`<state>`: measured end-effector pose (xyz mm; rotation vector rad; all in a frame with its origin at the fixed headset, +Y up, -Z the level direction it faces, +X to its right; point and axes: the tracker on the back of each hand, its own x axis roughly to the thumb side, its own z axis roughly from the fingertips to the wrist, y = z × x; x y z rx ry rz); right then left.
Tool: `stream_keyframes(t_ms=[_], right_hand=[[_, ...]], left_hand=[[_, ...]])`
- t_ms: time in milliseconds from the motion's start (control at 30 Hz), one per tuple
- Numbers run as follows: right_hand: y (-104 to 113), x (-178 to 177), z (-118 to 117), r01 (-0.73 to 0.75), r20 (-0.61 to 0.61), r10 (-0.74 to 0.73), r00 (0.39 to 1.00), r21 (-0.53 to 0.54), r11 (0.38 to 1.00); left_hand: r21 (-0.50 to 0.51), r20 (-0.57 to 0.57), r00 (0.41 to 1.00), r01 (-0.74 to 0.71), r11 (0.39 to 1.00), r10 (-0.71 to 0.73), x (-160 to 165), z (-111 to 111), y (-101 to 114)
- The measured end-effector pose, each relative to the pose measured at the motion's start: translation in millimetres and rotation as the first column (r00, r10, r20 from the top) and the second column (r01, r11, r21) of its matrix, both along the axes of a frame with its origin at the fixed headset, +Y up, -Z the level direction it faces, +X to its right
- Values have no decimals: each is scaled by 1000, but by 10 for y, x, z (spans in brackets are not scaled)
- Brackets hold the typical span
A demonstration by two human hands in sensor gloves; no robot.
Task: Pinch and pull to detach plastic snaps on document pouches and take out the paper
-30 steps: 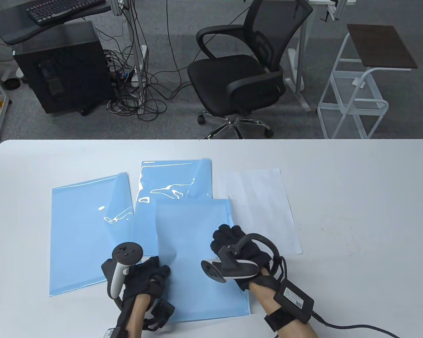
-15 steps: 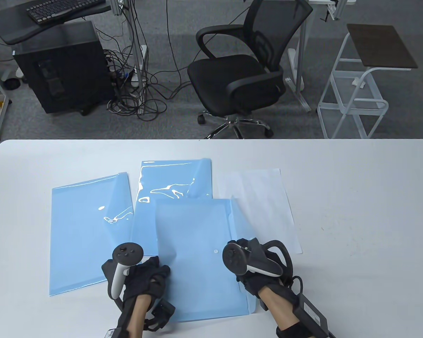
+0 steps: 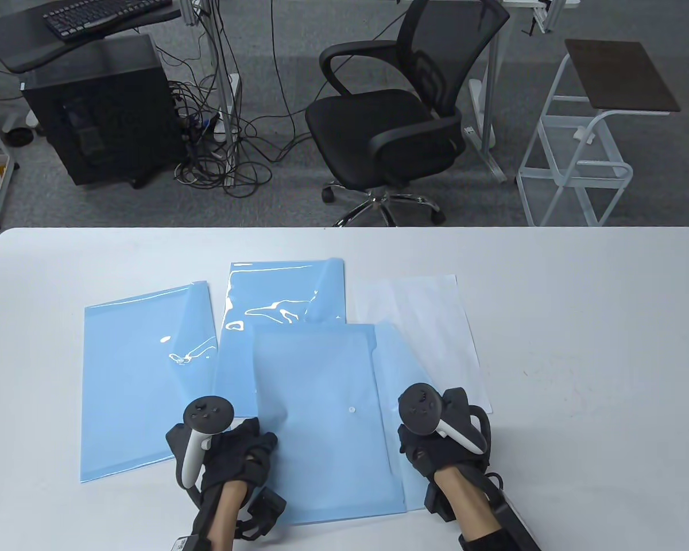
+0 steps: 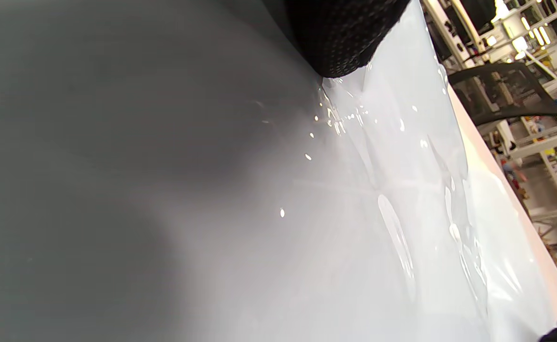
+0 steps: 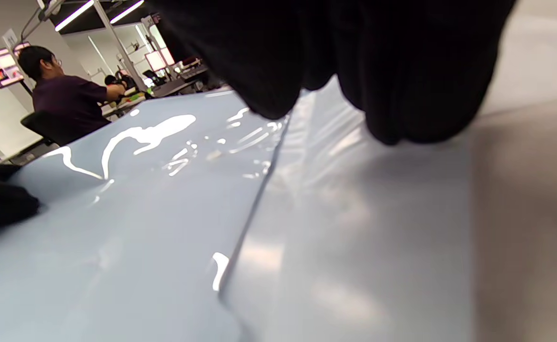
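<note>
The left hand (image 3: pixel 232 453) presses flat on the near pouch's (image 3: pixel 321 413) left edge. That pouch lies long axis running away from the person, flap (image 3: pixel 399 373) unfolded rightward, snap (image 3: pixel 351 410) exposed. The right hand (image 3: pixel 430 453) rests on the flap; whether its grip pinches cannot be told.

Your left hand (image 3: pixel 229 459) and right hand (image 3: pixel 436 453) wear black knit sensor gloves, each topped by a white-and-black ringed tracker; black boxes strap at both wrists, lower frame.
</note>
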<state>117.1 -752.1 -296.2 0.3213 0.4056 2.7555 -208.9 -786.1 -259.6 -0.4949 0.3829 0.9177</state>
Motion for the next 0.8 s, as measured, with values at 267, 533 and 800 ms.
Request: stream_keyframes(t_ms=[267,533,800], right_hand=[[-78,45,7,67,25,-67,997,-3,998],[-72,168,-21,108,85,-112,990,59,992],[-153,208,-55,271,111,-271,956,8,962]], left_hand=[[10,-10,997,-80,997,80,-9,34,7],[22,-18,936,-351,936,351,-37,50,24],[19,7,905,-425,905,425,-41,49,15]])
